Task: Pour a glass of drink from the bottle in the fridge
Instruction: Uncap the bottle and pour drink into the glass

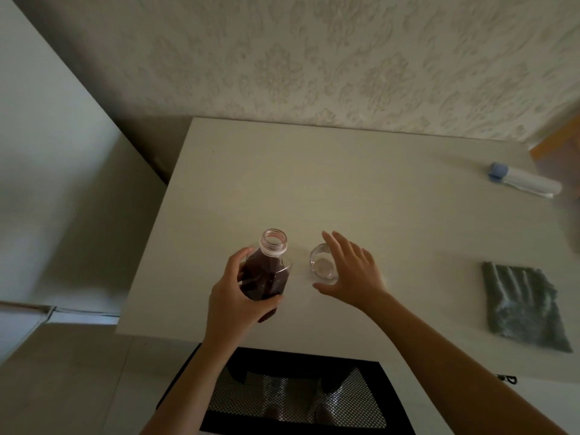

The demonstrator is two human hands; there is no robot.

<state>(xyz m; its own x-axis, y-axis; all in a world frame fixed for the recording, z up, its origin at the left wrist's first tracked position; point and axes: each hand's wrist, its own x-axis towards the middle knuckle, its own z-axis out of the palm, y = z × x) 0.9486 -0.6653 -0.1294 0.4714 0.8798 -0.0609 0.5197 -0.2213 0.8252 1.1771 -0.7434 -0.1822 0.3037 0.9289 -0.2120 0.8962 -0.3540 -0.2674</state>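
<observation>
Your left hand (232,296) is wrapped around the body of the bottle (266,271), fingers on its far left side and thumb curled across its near side; the bottle is uncapped, tilted a little with its open mouth away from you, and filled with a dark reddish-brown drink up to the shoulder. Whether its base touches the surface (376,189) you cannot tell, since your hand hides it. Just right of the bottle stands the clear drinking glass (323,265), upright, with no drink visible in it. Your right hand (351,274) is spread, fingers straight and splayed, arching over the right side of the glass with the thumb reaching round its near side; it grips nothing, and whether it touches the glass is unclear. Well to the right of the glass lies a grey-green folded cloth (524,306). Far right of the glass and beyond it, toward the patterned wall (345,64), lies a white tube with a blue cap (524,181) on its side.
</observation>
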